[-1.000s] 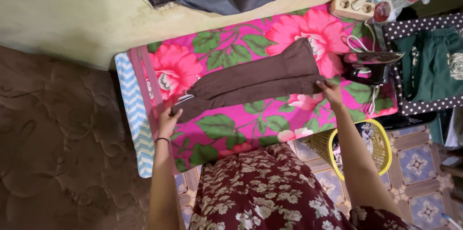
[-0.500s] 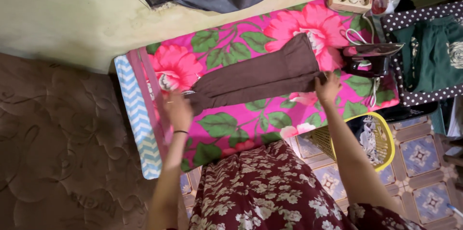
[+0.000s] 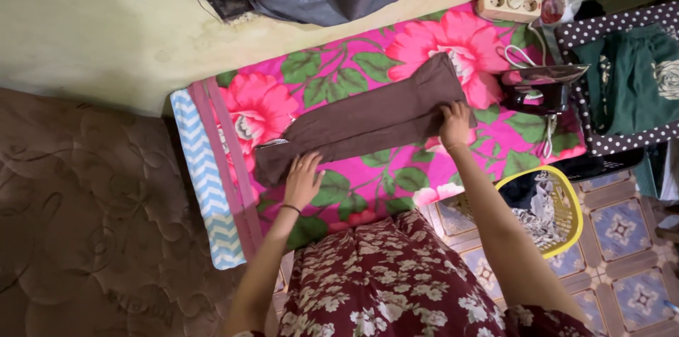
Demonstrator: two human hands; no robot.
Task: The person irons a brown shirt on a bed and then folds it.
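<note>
A folded brown garment (image 3: pixel 368 121) lies slantwise on a pink cloth with large flowers and green leaves (image 3: pixel 339 68). My left hand (image 3: pixel 303 180) rests flat at the garment's near left end, fingers spread. My right hand (image 3: pixel 455 123) presses on its right end, fingers curled over the edge of the fabric. A dark clothes iron (image 3: pixel 541 88) stands on the pink cloth just right of my right hand, its white cord looping beside it.
A blue-and-white zigzag pad (image 3: pixel 205 181) borders the pink cloth on the left. A yellow basket (image 3: pixel 569 202) with clothes sits on the tiled floor at right. A power strip (image 3: pixel 508 4), a dark green garment (image 3: pixel 629 82) and a brown quilted mattress (image 3: pixel 85 224) surround the area.
My left hand slid right from the garment's left tip to its near edge. My right hand shifted slightly left along the right end. The garment looks flatter.
</note>
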